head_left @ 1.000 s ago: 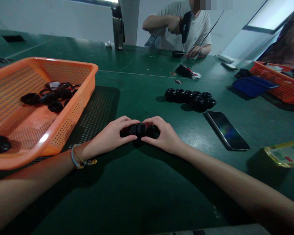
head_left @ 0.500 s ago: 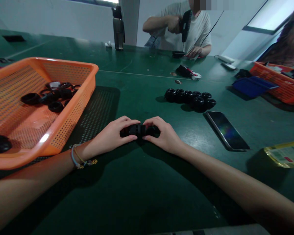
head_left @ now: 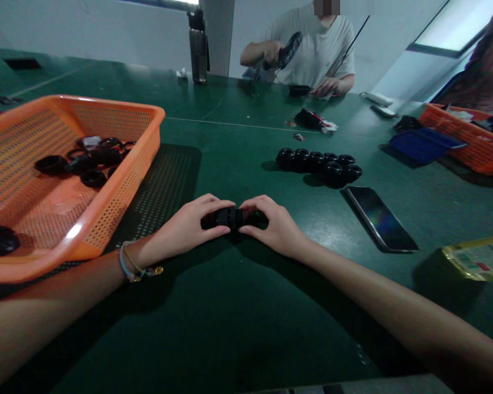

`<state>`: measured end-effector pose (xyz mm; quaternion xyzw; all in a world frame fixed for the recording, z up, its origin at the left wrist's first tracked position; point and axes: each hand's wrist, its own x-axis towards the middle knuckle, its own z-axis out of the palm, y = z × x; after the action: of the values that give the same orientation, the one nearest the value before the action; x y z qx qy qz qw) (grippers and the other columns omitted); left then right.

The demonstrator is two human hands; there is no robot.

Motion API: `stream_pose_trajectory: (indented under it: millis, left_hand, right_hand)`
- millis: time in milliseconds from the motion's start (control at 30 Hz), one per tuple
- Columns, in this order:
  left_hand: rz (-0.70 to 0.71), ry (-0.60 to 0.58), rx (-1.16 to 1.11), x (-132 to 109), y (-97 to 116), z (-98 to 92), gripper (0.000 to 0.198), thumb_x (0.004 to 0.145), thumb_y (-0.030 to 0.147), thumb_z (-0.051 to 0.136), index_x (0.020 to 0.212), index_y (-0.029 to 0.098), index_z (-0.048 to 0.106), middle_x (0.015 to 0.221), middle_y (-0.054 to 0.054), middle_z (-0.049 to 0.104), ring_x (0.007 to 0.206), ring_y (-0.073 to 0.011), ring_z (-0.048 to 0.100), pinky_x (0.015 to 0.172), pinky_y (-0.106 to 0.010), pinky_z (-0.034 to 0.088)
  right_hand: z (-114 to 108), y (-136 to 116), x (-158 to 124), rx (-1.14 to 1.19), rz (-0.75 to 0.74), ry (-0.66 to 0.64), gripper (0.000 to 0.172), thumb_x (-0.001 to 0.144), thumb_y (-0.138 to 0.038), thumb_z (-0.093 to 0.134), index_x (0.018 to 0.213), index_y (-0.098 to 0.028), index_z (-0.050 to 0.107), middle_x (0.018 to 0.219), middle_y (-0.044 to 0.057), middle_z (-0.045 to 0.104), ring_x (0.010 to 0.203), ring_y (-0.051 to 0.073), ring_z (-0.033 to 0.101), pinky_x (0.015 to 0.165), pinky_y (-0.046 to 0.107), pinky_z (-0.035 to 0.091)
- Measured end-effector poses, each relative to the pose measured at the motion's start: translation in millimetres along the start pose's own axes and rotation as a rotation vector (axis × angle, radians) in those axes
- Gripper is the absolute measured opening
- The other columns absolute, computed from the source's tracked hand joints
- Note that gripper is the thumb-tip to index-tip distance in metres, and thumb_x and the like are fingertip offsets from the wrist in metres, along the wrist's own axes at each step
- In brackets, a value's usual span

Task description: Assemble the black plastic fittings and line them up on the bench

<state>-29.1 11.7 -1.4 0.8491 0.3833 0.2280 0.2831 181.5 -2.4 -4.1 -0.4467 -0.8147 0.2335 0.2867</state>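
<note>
In the middle of the head view, both hands grip one dark black plastic part (head_left: pixel 227 218) low over the green table (head_left: pixel 238 306). My left hand (head_left: pixel 193 221) is closed round its left end, thumb below and fingers above. From the other side my right hand (head_left: pixel 277 225) pinches the right end the same way. The part looks ribbed near its middle, and its ends are partly hidden by the fingers. Beyond my right hand stands a group of several round black parts (head_left: pixel 318 164) with ring-shaped tops.
An orange perforated basket (head_left: pixel 148 117) with several black parts stands at the left. To the right lie a phone (head_left: pixel 382 219), a yellow-edged box (head_left: pixel 482 257) and a blue tray (head_left: pixel 427 145). Across the table a person holds a power tool (head_left: pixel 290 50); a bottle (head_left: pixel 198 52) stands at the back.
My hands and the black part stay in nearly the same place. Across the table, the person's power tool has moved left and tilted away from upright.
</note>
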Motion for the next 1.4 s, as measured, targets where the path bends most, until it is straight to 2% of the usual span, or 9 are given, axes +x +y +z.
stream_pose_trajectory:
  millis: [1400]
  left_hand:
    - [-0.001,0.01,-0.011,-0.7,-0.5,0.3,0.04,0.079,0.032,0.06,0.117,0.017,0.058,0.105,-0.006,0.059,0.096,-0.0188,0.058,0.088,-0.033,0.046]
  right_hand:
    - [-0.3,-1.7,0.8,-0.025,0.017,-0.019,0.017,0.073,-0.018,0.07,0.088,-0.016,0.061,0.087,0.005,0.064,0.088,0.018,0.058,0.077,0.035,0.049]
